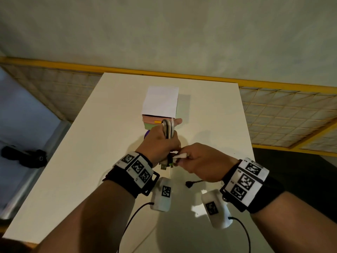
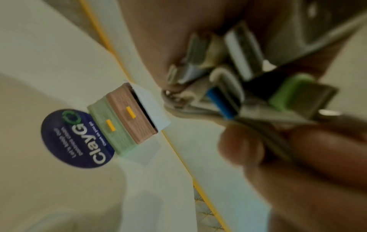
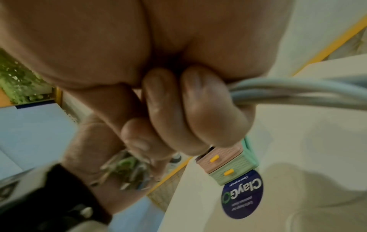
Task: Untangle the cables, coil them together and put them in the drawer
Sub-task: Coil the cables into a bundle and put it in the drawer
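Over the bench (image 1: 94, 136), left hand (image 1: 160, 143) fisted around the cable coil (image 1: 168, 129), long axis toward the drawer unit (image 1: 159, 106); right hand (image 1: 202, 161) pinches its plug ends (image 1: 166, 164).

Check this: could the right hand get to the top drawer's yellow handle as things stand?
Probably not yet. The right hand pinches a white cable end by the left hand, whose cable coil sits in front of the drawer unit. The yellow handle itself is uncovered.
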`<state>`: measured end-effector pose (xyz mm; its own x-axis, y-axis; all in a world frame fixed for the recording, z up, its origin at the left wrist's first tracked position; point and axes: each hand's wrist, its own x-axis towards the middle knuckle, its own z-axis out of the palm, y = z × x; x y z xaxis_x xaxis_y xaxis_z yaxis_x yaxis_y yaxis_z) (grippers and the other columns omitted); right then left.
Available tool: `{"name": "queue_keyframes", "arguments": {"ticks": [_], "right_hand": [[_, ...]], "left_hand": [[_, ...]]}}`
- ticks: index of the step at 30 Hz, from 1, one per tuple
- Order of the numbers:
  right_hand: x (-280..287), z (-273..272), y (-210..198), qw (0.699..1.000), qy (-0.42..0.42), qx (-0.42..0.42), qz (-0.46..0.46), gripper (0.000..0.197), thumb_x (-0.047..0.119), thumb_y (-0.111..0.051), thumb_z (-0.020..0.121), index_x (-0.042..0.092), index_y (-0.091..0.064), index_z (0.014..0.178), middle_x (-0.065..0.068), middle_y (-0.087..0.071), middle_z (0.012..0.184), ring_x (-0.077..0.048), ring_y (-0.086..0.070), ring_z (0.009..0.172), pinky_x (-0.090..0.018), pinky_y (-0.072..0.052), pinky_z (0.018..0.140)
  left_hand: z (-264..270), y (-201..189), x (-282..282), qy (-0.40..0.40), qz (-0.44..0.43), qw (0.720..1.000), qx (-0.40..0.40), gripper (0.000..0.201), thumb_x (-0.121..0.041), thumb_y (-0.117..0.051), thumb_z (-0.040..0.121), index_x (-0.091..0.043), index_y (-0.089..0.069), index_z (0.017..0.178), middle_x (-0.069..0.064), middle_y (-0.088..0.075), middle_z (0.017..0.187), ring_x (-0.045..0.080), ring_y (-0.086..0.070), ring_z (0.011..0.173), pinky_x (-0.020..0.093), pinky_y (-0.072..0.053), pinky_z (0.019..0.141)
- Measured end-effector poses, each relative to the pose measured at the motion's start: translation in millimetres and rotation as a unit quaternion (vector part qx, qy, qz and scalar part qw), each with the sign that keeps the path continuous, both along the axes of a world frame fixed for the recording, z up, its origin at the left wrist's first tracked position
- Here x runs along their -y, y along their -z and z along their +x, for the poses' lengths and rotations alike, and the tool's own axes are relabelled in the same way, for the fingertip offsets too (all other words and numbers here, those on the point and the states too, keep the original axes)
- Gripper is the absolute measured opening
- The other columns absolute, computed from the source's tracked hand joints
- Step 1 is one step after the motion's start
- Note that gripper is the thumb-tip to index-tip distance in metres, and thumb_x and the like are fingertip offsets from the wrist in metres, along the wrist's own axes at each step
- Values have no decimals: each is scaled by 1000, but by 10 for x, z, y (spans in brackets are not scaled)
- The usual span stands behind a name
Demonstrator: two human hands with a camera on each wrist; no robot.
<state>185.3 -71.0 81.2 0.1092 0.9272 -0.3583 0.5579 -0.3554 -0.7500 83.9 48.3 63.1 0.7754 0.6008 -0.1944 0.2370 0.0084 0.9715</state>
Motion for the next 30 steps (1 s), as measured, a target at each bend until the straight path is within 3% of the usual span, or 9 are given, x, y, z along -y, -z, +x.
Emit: {"name": "queue_keyframes", "arguments": {"ticks": [3, 6, 11, 16, 19, 22, 25, 27, 30], "right_hand": [[-33, -49, -38, 1000, 10, 7, 9, 26, 12, -53, 94, 10, -56, 68, 2, -51, 59, -3, -44, 44, -16, -35, 48], [-61, -63, -44, 1000, 0, -5, 11, 21, 8, -53, 92, -6, -63, 81, -6, -55, 63, -8, -47, 52, -21, -37, 52], [-43, 78, -212, 999, -38, 9, 36, 12, 7, -60, 87, 6, -72, 83, -5, -72, 80, -12, -65, 73, -28, -53, 72], [-96, 305, -492, 996, -19, 15, 83, 5, 14, -71, 85, 16, -75, 84, 5, -74, 81, -3, -70, 76, -20, -56, 73], [-132, 336, -475, 988, 51, -65, 127, 9, 8, -70, 85, 14, -75, 81, -3, -74, 80, -14, -73, 75, -25, -59, 69], [-157, 360, -367, 967, 131, -147, 162, 13, 5, -68, 86, 15, -75, 81, -3, -75, 77, -24, -74, 75, -31, -61, 68], [-179, 357, -251, 948, 176, -193, 182, 9, 15, -67, 85, 15, -75, 82, -2, -73, 68, -20, -71, 61, -24, -44, 46], [-180, 324, -122, 939, 197, -217, 179, 19, 3, -64, 87, 16, -75, 79, -4, -59, 54, -13, -47, 42, -20, -25, 43], [-160, 238, 46, 933, 212, -227, 180, 45, -9, -39, 89, 19, -74, 79, -3, -39, 49, -14, -27, 41, -27, -18, 46]], "left_hand": [[50, -39, 87, 18, 107, 993, -51, 29, -10, -63, 92, -16, -52, 65, 34, -57, 109, -5, -46, 41, 15, -32, 49], [49, -36, 118, 40, 182, 979, -80, 45, -31, -55, 100, -16, -36, 62, 36, -54, 122, -11, -54, 49, 13, -28, 48], [-88, -70, 149, 121, 96, 986, -66, 46, -49, -45, 97, -16, -48, 65, 5, -63, 61, 10, -60, 47, 31, -51, 52], [-229, -1, 296, 186, -58, 981, -13, 34, -2, -70, 84, -9, -57, 53, 5, -54, 44, 15, -48, 33, 21, -40, 43], [-194, -45, 317, 122, -172, 977, 38, 23, -1, -64, 69, 16, -50, 63, 11, -46, 41, 21, -43, 28, 22, -35, 38], [-216, -103, 300, 111, -229, 963, 86, 24, -5, -66, 61, 12, -49, 68, 9, -44, 39, 20, -40, 26, 20, -30, 37], [-243, -133, 267, 116, -250, 954, 119, 38, -6, -65, 63, 23, -48, 82, 8, -42, 39, 19, -36, 25, 20, -24, 37], [-232, -166, 239, 120, -261, 947, 144, 41, -6, -64, 64, 25, -48, 87, 8, -41, 39, 18, -34, 25, 22, -21, 37], [-174, -208, 162, 134, -288, 926, 203, 66, -8, -61, 67, 11, -55, 130, 9, -43, 39, 16, -34, 27, 21, -27, 39]]}}
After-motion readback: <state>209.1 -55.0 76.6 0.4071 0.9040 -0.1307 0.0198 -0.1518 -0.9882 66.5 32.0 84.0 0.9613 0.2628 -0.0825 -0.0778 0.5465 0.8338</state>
